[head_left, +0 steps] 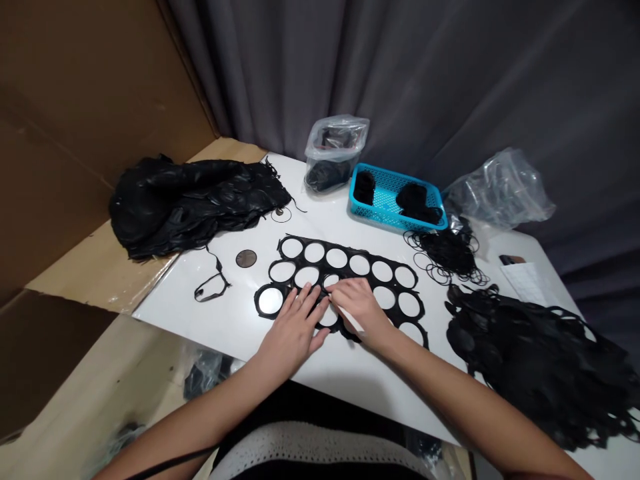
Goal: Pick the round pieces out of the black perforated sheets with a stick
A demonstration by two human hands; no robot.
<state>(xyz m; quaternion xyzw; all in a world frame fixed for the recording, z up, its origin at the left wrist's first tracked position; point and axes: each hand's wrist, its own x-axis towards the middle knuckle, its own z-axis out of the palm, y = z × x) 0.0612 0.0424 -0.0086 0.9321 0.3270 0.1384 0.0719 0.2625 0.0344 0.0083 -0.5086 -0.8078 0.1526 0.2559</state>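
A black rubber sheet (pixel 367 261) with rows of large round holes lies on the white table, which shows through the holes. My left hand (pixel 295 327) rests flat on its near middle part, fingers stretched out and somewhat apart. Right beside those fingertips, my right hand (pixel 363 310) is closed in a pinch over the sheet. A slim white pen-like tool (pixel 351 320) shows under its palm; its exact kind is hard to make out. Both hands cover some of the holes.
Black rubber sheets are heaped at the left (pixel 200 203); ring-holed scraps are piled at the right (pixel 540 360). A blue basket (pixel 385 217), a clear bag (pixel 333 157), loose thin black rings (pixel 447 257), a dark disc (pixel 246 259) and a torn strip (pixel 215 293) surround the sheet.
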